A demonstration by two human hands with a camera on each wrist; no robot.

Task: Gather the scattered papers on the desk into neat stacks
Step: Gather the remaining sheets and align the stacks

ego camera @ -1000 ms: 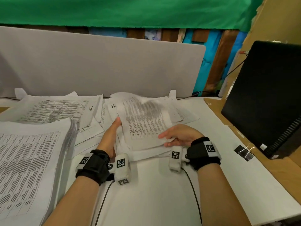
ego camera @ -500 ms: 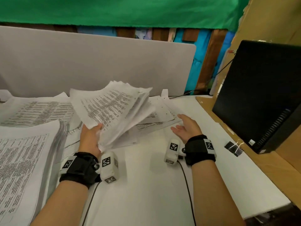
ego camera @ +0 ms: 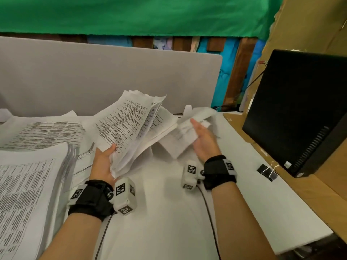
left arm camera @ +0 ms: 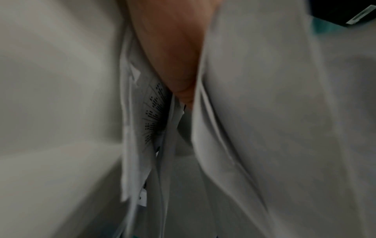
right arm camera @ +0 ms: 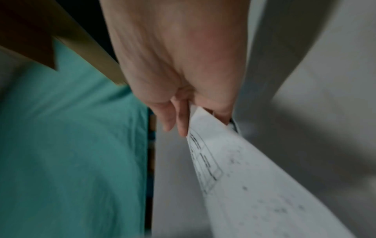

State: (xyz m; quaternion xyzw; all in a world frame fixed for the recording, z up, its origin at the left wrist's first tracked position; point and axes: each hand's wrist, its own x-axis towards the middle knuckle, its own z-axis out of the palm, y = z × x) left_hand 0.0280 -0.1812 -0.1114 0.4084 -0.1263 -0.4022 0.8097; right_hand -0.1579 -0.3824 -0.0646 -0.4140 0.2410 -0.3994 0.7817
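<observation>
The job looks roughly half done: a thick, fairly squared stack (ego camera: 28, 194) already sits at the left of the white desk (ego camera: 169, 231), with more printed sheets (ego camera: 43, 134) spread loose behind it, against the grey divider (ego camera: 105, 79). The left hand (ego camera: 102, 164) grips a bundle of papers (ego camera: 129, 128) by its near corner, thumb on top, lifting it off the desk so that the far edges fan apart and droop. The right hand (ego camera: 203, 141) pinches a few more sheets (ego camera: 189, 132) between thumb and fingers, raised beside the bundle; they are blurred. Both lots have yet to be joined, tapped square and laid down, I'd say. The paper is thin, limp office stock covered in dense rows of print, edges ragged and uneven. A black binder clip (ego camera: 267, 172) lies near the black computer case (ego camera: 304, 109) at the right.
</observation>
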